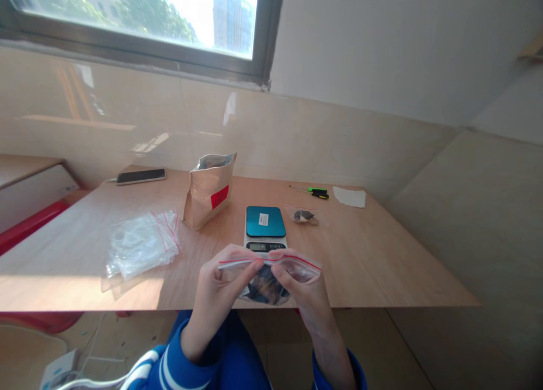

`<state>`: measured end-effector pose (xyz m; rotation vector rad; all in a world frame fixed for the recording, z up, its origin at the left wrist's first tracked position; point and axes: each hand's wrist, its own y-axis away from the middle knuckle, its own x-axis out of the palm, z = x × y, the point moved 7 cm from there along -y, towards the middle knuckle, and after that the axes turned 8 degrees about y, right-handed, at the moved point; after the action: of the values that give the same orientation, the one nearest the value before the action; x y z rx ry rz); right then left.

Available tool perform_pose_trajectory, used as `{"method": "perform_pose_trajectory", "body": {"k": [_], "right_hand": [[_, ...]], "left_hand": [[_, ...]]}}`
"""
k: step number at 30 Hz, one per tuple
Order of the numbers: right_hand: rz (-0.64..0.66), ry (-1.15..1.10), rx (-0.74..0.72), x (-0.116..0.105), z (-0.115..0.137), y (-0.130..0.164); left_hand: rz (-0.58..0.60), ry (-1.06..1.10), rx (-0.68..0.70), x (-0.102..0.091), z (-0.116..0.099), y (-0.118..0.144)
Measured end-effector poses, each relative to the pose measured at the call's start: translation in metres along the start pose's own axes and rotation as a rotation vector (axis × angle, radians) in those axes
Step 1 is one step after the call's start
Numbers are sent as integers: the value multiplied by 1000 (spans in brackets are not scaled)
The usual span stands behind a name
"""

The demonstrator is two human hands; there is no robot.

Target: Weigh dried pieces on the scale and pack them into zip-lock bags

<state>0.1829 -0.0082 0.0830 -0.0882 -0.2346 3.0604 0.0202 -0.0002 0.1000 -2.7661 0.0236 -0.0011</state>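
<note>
A clear zip-lock bag with a red seal line hangs between my two hands at the table's front edge. Dark and brownish pieces lie inside it; their kind is hard to make out. My left hand pinches the bag's top edge on the left of the middle, thumb in front. My right hand pinches the same edge just to the right. Right behind the bag stands a small digital scale with a blue-green platform and a white label, its lower part partly hidden by my hands.
Left of the scale stands an open kraft pouch with a red label. Nearer left lies a pile of clear zip-lock bags. A filled bag, screwdrivers and white paper lie to the right. A phone rests at back left.
</note>
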Motion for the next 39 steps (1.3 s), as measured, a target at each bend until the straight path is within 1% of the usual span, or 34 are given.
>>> {"method": "perform_pose_trajectory", "body": {"k": [4, 8, 10, 14, 21, 26, 29, 32, 33, 34, 35, 37, 39], "right_hand": [[-24, 57, -91, -1, 6, -1], [-98, 118, -145, -2, 9, -1], [-141, 139, -155, -3, 11, 0], [-160, 155, -149, -1, 11, 1], [-101, 175, -184, 6, 16, -3], [-138, 203, -181, 3, 15, -4], [-79, 150, -137, -1, 7, -8], [30, 133, -72, -4, -1, -11], [47, 143, -70, -4, -2, -12], [49, 153, -81, -4, -1, -12], [39, 156, -95, -5, -1, -13], [14, 142, -114, -4, -1, -13], [29, 117, -119, 0, -5, -14]], "left_hand": [[2, 21, 6, -1, -1, 1], [87, 36, 7, 5, -1, 0], [100, 42, 4, 6, -1, -1], [79, 47, -17, 6, 2, -1], [25, 58, -51, 3, 6, 0], [24, 65, -64, 1, 6, -3], [94, 56, -110, -5, 8, -6], [237, 3, -150, -8, 9, -6], [264, -17, -146, -9, 9, -6], [266, -33, -138, -10, 9, -7], [242, -40, -126, -11, 9, -7], [139, -24, -111, -15, 10, -8], [48, 14, -120, -18, 15, -9]]}}
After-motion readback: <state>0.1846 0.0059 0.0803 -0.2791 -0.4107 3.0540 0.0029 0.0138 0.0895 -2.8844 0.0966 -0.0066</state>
